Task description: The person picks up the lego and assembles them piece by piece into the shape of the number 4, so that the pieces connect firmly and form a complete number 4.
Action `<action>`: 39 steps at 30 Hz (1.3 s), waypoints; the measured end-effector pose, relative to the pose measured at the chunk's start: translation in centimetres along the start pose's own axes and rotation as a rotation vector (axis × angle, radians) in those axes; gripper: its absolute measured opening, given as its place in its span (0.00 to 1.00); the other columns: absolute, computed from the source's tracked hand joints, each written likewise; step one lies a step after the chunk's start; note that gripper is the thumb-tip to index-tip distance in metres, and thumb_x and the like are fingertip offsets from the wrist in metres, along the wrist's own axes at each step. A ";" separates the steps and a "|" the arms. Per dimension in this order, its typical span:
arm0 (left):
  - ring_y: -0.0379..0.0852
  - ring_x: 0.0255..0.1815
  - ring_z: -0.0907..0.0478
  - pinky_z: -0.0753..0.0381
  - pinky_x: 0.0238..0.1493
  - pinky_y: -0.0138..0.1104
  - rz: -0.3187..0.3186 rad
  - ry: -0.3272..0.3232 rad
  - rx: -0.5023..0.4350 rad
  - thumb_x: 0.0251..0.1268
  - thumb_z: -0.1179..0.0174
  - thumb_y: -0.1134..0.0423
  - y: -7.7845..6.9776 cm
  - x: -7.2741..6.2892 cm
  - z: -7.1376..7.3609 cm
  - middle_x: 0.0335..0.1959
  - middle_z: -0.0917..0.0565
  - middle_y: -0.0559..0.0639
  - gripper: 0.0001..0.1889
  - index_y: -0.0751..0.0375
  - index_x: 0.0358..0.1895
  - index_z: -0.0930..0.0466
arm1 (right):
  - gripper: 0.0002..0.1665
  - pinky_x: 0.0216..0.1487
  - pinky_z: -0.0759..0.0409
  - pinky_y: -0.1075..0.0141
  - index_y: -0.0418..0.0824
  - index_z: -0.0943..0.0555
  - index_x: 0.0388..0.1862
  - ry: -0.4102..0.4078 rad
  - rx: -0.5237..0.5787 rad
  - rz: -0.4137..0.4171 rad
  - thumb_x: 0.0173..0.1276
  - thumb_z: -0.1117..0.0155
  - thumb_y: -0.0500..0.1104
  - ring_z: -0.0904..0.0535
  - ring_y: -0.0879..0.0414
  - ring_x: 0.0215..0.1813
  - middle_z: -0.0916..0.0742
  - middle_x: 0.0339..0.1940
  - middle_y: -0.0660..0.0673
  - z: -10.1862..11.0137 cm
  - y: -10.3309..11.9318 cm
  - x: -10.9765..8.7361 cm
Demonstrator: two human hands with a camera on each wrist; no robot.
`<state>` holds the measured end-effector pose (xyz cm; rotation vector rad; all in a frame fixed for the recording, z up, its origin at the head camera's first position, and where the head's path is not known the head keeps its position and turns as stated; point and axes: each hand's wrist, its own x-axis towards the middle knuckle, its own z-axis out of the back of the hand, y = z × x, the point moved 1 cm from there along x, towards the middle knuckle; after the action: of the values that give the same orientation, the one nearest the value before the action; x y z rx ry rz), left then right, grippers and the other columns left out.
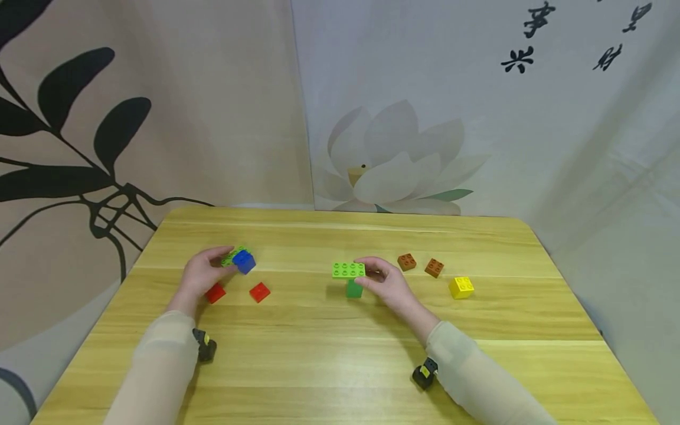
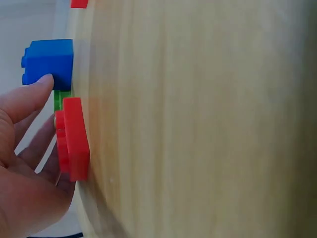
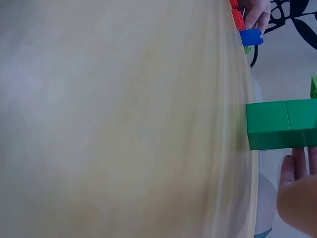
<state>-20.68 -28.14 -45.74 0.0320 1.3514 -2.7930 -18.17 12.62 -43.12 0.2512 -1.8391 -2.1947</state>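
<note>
On the left, my left hand (image 1: 204,271) reaches its thumb and fingers to a light-green brick (image 1: 228,258) and a blue brick (image 1: 245,262) beside it. Its thumb overlaps the blue brick (image 2: 57,62) in the left wrist view; a red brick (image 2: 77,139) partly hides the other fingers, and whether they grip is unclear. At the middle, my right hand (image 1: 385,281) pinches the right end of a long light-green brick (image 1: 346,270). That brick lies across the top of an upright green stack (image 1: 353,289). In the right wrist view the stack (image 3: 270,119) shows a seam between two bricks.
Two flat red bricks, one by the left wrist (image 1: 215,293) and another red brick (image 1: 260,292) to its right, lie on the wooden table (image 1: 308,360). Two brown bricks (image 1: 406,262) and a yellow brick (image 1: 461,287) sit right of my right hand. A printed cloth (image 1: 239,118) hangs behind.
</note>
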 end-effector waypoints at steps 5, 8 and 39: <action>0.69 0.66 0.35 0.37 0.66 0.58 -0.012 0.007 0.057 0.64 0.32 0.61 0.0 0.6 -0.5 0.67 0.30 0.71 0.32 0.71 0.68 0.31 | 0.23 0.52 0.23 0.71 0.28 0.23 0.60 0.000 0.006 0.003 0.67 0.33 0.31 0.23 0.37 0.56 0.18 0.52 0.32 0.0 -0.1 0.0; 0.69 0.68 0.37 0.39 0.68 0.58 -0.005 0.011 0.089 0.63 0.31 0.58 0.0 1.0 -0.7 0.68 0.31 0.70 0.34 0.71 0.68 0.31 | 0.23 0.51 0.23 0.71 0.27 0.24 0.60 0.003 0.009 0.006 0.67 0.33 0.31 0.23 0.36 0.56 0.18 0.52 0.31 0.0 -0.1 0.0; 0.70 0.64 0.34 0.37 0.66 0.59 -0.010 -0.048 0.140 0.64 0.35 0.67 0.3 1.3 -0.7 0.62 0.28 0.74 0.24 0.72 0.63 0.25 | 0.23 0.54 0.22 0.68 0.28 0.23 0.60 0.007 0.011 0.005 0.67 0.34 0.31 0.23 0.36 0.57 0.18 0.53 0.30 0.0 0.0 0.0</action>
<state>-21.98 -27.83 -46.41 -0.0369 1.1468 -2.8722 -18.13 12.62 -43.18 0.2560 -1.8462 -2.1784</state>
